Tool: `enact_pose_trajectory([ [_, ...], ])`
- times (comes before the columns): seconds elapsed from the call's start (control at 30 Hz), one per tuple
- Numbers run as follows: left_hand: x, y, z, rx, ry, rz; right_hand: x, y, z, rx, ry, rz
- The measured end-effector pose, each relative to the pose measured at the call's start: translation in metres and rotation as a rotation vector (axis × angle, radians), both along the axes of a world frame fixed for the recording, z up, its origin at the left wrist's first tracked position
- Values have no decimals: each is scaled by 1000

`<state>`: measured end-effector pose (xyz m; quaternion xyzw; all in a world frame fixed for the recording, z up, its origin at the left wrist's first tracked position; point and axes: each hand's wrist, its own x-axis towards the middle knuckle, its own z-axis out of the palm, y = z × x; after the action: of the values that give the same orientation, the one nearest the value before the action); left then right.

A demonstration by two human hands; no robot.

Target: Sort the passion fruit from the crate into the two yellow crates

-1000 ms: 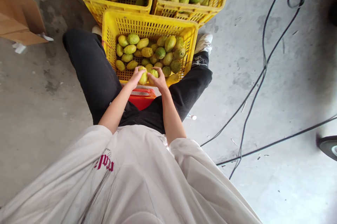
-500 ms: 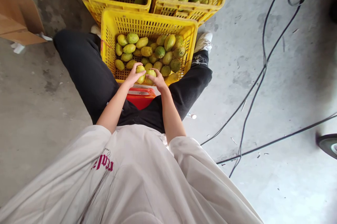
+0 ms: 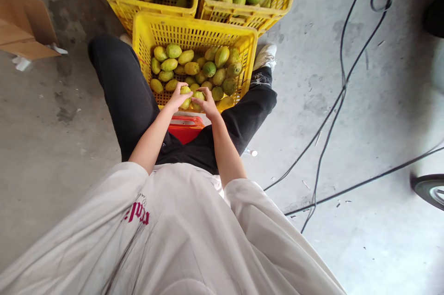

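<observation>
Over the near edge of the front yellow crate (image 3: 194,24), my left hand (image 3: 177,99) is closed around a yellow-green papaya (image 3: 186,95). Close beside it, my right hand (image 3: 208,104) grips a second papaya (image 3: 199,96), fingers curled over its top and side. Both fruits are partly covered by my fingers. Beneath and beyond my hands, several loose papayas (image 3: 192,68), yellow to green, lie across the crate's slotted bottom.
Two more yellow crates, left (image 3: 149,3) and right (image 3: 243,10), hold papayas behind the front one. A red plastic object (image 3: 185,134) sits between my legs. A cardboard box (image 3: 27,22) stands left; black cable (image 3: 342,94) and a wheel (image 3: 432,191) are right.
My left knee has swung inward toward the crate. Both hands keep their papayas in nearly the same place, with the right fingers shifted slightly over the fruit. The view has moved a little.
</observation>
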<state>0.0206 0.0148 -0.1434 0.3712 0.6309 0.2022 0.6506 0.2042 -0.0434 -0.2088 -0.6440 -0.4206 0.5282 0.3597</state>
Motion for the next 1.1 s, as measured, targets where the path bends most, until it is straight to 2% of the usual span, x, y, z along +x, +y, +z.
enact_pose_trajectory([
  [0.23,0,-1,6,-38,24,-10,-6,3,8,4,-55,-19],
  [0.37,-2,-1,8,-67,8,59,-10,2,12,53,-96,-44],
  [0.57,-12,-2,11,-143,-98,110,-1,0,16,-69,119,-50],
  [0.7,-15,-3,15,-100,-62,77,-2,-2,21,-75,257,-36],
  [0.9,-9,-4,16,-129,-7,114,-17,2,22,-69,244,-118],
  [1.1,-2,-5,14,-143,6,113,-15,3,22,-65,191,-141],
])
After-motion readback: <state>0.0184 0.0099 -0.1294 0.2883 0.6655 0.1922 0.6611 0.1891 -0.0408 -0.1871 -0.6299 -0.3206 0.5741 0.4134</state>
